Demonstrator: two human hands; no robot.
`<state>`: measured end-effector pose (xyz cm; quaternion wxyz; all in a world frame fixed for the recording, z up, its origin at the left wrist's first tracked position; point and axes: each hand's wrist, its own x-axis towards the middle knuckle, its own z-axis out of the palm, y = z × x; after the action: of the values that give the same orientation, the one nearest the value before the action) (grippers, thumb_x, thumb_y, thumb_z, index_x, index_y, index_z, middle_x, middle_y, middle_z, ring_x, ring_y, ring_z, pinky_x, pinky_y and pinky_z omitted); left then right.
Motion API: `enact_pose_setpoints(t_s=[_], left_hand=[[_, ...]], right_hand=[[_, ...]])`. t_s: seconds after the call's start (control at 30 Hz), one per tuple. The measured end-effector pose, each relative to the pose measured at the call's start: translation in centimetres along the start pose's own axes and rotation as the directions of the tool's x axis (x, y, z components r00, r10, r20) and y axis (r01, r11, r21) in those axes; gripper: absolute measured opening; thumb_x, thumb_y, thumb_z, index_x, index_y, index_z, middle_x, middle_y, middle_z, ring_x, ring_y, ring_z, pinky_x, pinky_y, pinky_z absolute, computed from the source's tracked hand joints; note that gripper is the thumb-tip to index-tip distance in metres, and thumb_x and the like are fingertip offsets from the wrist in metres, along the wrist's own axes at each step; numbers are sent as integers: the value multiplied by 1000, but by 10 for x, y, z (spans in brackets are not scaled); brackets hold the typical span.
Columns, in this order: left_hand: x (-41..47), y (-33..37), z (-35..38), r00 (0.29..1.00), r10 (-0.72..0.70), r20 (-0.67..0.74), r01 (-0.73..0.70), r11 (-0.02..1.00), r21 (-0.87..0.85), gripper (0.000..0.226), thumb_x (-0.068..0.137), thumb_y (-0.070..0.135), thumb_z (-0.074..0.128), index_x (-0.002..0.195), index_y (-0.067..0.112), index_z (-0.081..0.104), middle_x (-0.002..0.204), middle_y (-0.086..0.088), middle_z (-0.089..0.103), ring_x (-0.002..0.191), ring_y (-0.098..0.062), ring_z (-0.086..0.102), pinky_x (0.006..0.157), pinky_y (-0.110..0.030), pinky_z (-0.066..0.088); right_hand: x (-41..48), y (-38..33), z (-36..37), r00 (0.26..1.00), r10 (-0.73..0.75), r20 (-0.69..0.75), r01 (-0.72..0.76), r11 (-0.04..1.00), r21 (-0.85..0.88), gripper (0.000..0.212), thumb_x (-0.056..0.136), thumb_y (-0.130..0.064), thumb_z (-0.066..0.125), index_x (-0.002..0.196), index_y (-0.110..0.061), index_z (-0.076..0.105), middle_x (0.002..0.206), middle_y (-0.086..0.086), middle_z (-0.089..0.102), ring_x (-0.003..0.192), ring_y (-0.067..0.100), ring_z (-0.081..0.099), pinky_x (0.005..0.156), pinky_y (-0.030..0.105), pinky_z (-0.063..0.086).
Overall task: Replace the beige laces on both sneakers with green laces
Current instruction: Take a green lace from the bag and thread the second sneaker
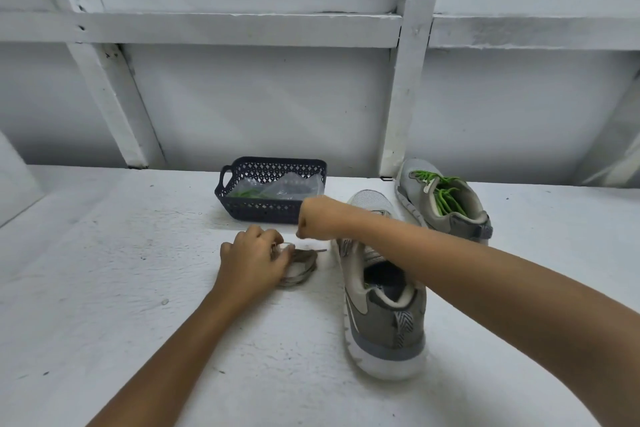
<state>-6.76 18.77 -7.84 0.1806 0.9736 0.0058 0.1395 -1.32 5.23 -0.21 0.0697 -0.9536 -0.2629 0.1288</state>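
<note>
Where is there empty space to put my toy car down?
The white table is bare left of the left hand and the basket, and near you between the forearms. It is crowded from the middle rightward: the right hand, beige laces, near sneaker and far sneaker sit close together.
</note>
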Motion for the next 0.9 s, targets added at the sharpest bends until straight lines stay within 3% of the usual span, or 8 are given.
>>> enact_pose_setpoints(t_s=[0.13,0.23,0.33,0.47,0.57,0.7,0.8,0.9], left_hand=[[19,4,-23,998,-11,-59,2,990,-139,21,92,39,52,94,22,65,95,5,55,96,-18,55,87,-37,35],[43,11,-38,993,5,-115,-28,980,-195,20,93,33,52,93,18,65,92,5,54,91,-19,55,88,-40,43],[75,22,-45,997,-28,-73,12,977,-214,21,93,31,52,100,16,65,100,0,56,95,-20,55,93,-42,43],[108,36,-36,998,-32,51,41,983,-177,23,91,30,54,101,15,68,108,-6,67,99,-24,60,91,-40,48],[119,43,-25,981,-15,195,46,986,-158,29,89,45,56,91,19,69,87,-2,71,80,-20,64,75,-31,51],[126,48,-13,939,19,344,23,993,-117,46,81,57,56,62,16,58,58,2,56,61,-20,54,65,-29,44],[126,50,-11,927,35,373,3,995,-101,47,81,54,60,54,17,50,55,3,51,55,-13,47,51,-26,30],[124,51,-13,924,34,381,23,989,-144,33,83,40,58,60,17,54,59,1,54,58,-17,51,54,-25,36]], right_hand=[[4,21,-36,987,82,-140,-49,972,228,20,91,-11,54,97,-1,71,70,3,64,57,12,56,50,18,50],[12,40,-58,949,171,-263,-71,934,350,18,90,-9,55,96,-3,71,68,4,61,58,13,54,49,18,50],[27,54,-65,916,242,-321,-108,918,382,19,89,-8,58,99,-1,72,62,1,56,51,13,50,44,19,47],[48,58,-62,931,269,-246,-186,931,315,24,88,-13,61,102,5,69,75,10,59,55,19,52,46,23,48],[60,55,-54,948,294,-119,-253,928,272,27,86,-15,61,106,3,67,81,13,61,71,22,59,56,27,52],[66,57,-43,949,310,-55,-285,921,264,26,84,-9,57,106,0,68,88,14,67,77,23,63,62,28,55],[66,58,-41,946,316,-67,-284,913,293,25,84,-8,55,105,-1,68,87,14,67,74,24,64,60,28,55],[67,59,-39,949,305,-79,-260,900,351,26,88,-7,49,105,2,66,86,13,64,70,20,62,56,26,53]])
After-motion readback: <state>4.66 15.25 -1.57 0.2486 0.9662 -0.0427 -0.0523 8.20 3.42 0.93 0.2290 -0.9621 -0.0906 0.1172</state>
